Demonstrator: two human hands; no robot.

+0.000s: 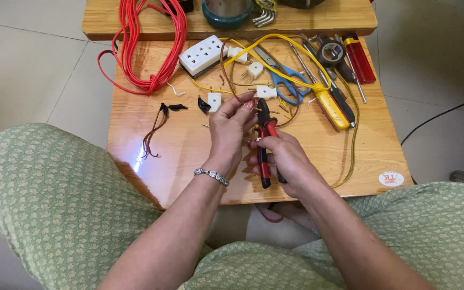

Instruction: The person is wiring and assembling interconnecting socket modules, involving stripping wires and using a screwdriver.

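Right hand (285, 158) around pliers (265, 140), seemingly closed

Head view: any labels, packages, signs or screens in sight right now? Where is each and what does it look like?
Sticker: near right corner of the wooden table, right of the right hand; oval, white with red print.
Tape roll: far right of the table, beside the red lighter; round, black, with a pale printed core label.
No packages, signs or screens.
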